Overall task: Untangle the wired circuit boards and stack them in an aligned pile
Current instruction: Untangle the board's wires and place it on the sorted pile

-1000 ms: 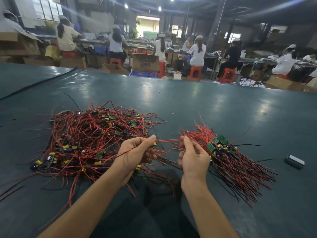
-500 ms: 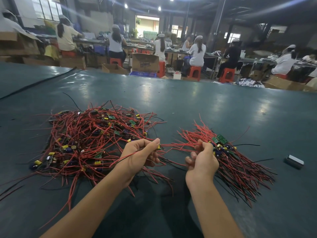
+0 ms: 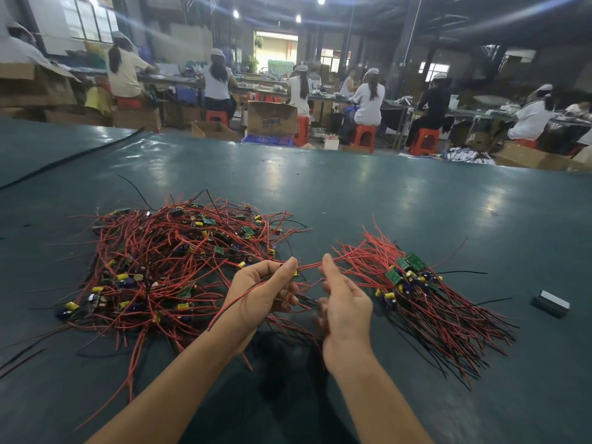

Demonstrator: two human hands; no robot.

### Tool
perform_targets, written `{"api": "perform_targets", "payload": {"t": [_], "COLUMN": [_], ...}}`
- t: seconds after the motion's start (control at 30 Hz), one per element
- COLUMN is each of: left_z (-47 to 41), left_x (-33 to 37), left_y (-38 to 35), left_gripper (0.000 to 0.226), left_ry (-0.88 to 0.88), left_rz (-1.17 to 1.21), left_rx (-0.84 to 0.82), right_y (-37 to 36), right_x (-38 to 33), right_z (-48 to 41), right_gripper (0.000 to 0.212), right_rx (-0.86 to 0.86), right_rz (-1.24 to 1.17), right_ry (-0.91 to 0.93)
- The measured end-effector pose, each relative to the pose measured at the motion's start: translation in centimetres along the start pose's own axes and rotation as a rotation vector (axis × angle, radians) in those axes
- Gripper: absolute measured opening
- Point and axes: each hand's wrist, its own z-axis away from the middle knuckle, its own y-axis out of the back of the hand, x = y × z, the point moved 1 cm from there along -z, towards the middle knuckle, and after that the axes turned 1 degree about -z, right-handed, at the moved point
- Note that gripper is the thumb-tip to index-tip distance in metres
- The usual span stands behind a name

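Beside the tangled heap, left hand pinches wires.

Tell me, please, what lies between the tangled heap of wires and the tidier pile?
In the head view, both hands lie there: the left hand pinches a red wire that runs across to the right hand, with bare green table beyond them.

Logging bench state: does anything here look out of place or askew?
A small dark block lies alone on the table at the right, apart from the tangled heap and the neater pile. Nothing else stands out.
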Motion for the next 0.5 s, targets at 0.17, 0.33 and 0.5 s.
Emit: {"api": "perform_targets", "payload": {"t": [0.17,0.33,0.5], "left_z": [-0.2,-0.2,-0.1], "left_x": [-0.3,-0.5,-0.3], "left_y": [0.0,-0.2,-0.1], "left_gripper": [0.026,0.027,0.028], "left_ry": [-0.037,-0.027,0.036], "left_rz": [-0.1,-0.096,-0.067], "left_rx": [-0.017,-0.04,-0.024], "right_y": [-1.1,-0.8,0.1], "right_x": [0.8,0.6,-0.4], "right_z": [1.2,0.5,-0.8], "right_gripper": [0.018,0.021,0.022], "right_rx": [-0.168,-0.14,-0.063], "right_rz": [-0.013,-0.017,-0.033], "right_ry": [0.069,0.061,-0.034]}}
